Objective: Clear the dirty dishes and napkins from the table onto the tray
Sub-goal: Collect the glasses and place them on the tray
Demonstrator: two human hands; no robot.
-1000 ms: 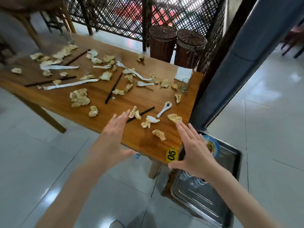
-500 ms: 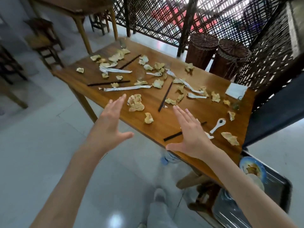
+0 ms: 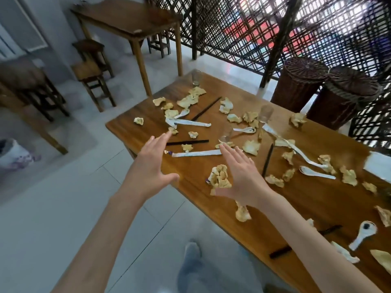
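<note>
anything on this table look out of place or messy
Yes. Crumpled napkins litter the whole wooden table, with torn chopstick wrappers, single black chopsticks lying at odd angles, and used white spoons scattered between them. Nothing looks spilled or broken. Both hands hover open, holding nothing.

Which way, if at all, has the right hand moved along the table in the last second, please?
Yes. The right hand has travelled along the table, away from the white spoon near the end, and now hovers beside the crumpled napkin clump.
</note>
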